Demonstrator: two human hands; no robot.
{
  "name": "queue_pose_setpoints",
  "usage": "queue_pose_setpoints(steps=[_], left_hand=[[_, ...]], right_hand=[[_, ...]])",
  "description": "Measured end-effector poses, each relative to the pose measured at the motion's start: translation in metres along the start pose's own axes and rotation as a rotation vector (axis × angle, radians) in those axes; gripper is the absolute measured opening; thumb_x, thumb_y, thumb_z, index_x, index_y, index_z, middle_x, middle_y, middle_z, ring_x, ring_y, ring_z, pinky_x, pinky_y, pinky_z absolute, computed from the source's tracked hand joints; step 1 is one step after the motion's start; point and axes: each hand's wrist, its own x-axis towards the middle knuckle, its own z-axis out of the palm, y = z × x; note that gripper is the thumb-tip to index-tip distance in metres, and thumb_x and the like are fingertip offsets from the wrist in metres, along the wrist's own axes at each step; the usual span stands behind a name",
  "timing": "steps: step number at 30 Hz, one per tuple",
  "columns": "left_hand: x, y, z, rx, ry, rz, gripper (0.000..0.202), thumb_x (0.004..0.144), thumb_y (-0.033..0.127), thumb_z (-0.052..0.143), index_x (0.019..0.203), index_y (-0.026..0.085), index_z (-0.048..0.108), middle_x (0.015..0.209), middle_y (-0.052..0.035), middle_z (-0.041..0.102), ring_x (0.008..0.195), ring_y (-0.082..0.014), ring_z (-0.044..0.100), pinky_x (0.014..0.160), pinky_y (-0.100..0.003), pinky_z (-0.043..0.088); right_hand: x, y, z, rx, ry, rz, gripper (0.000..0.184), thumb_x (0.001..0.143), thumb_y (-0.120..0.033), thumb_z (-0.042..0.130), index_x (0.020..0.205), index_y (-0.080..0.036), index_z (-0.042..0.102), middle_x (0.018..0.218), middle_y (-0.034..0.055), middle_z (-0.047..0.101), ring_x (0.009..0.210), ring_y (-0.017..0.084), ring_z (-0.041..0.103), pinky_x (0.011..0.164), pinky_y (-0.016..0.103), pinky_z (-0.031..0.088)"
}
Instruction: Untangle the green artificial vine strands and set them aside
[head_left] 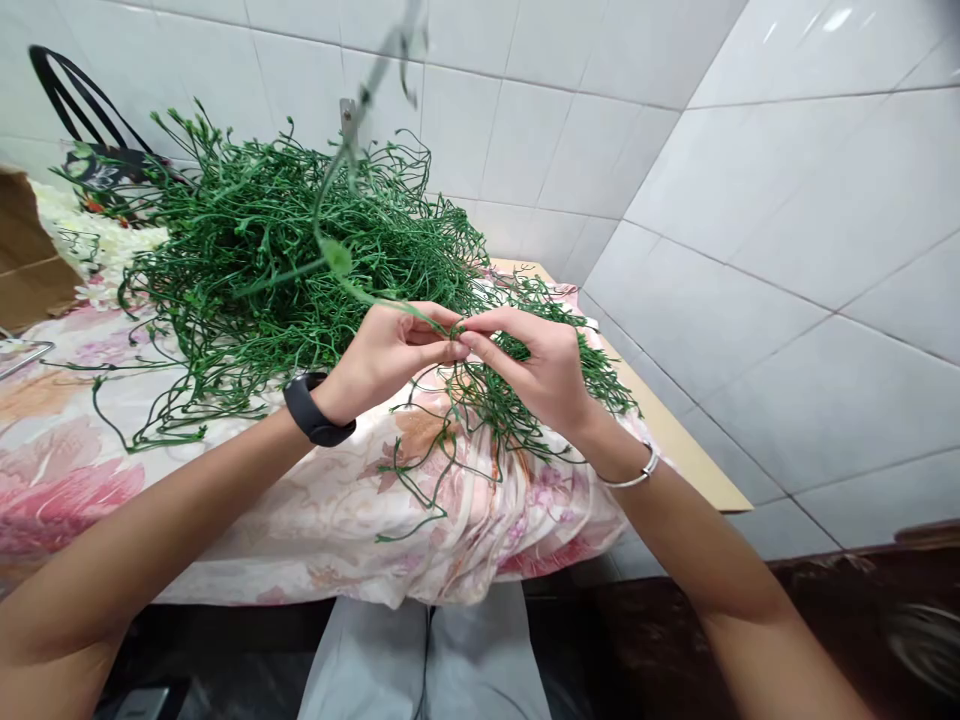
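Observation:
My left hand, with a black band on its wrist, pinches a green artificial flower stem. The stem rises from the fingers toward the camera and blurs near the top. My right hand, wearing a silver bangle, meets the left at the fingertips and pinches the same stem. What exactly lies between the fingertips is too small to make out. Behind my left hand a big heap of green stems covers the table. Around and beneath my right hand spreads a smaller pile of stems.
A floral cloth covers the table and bunches at the front. The bare board edge shows at right, beside a tiled wall. White flowers, a brown cardboard piece and a black-handled bag are at left.

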Motion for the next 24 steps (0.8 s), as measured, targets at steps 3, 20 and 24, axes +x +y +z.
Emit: queue_pose_setpoints(steps=[3, 20, 24], left_hand=[[-0.0007, 0.0033, 0.0005, 0.075, 0.037, 0.010, 0.025, 0.067, 0.033, 0.067, 0.075, 0.010, 0.064, 0.068, -0.0038, 0.062, 0.061, -0.0109, 0.058, 0.057, -0.023, 0.049], [-0.0003, 0.0048, -0.0014, 0.508, -0.147, 0.062, 0.027, 0.082, 0.023, 0.040, 0.058, 0.017, 0.030, 0.053, 0.0047, 0.031, 0.050, -0.0066, 0.028, 0.045, -0.021, 0.024], [-0.0004, 0.0081, -0.0028, 0.480, -0.173, 0.039, 0.026, 0.081, 0.025, 0.043, 0.058, 0.017, 0.035, 0.052, 0.0046, 0.034, 0.049, -0.0064, 0.031, 0.045, -0.020, 0.025]], right_hand=[[0.0004, 0.0002, -0.0012, -0.090, 0.040, -0.041, 0.013, 0.081, -0.025, 0.052, 0.085, -0.017, 0.063, 0.081, 0.0036, 0.065, 0.076, 0.012, 0.059, 0.070, 0.027, 0.046], [0.0019, 0.0079, 0.0003, 0.355, -0.266, 0.254, 0.012, 0.088, -0.026, 0.040, 0.085, -0.016, 0.044, 0.062, -0.0042, 0.038, 0.055, 0.005, 0.037, 0.051, 0.020, 0.032], [0.0043, 0.0045, -0.0042, 0.362, -0.259, 0.284, 0.019, 0.087, -0.031, 0.042, 0.077, -0.015, 0.048, 0.059, -0.0044, 0.035, 0.052, 0.005, 0.032, 0.047, 0.019, 0.028]])
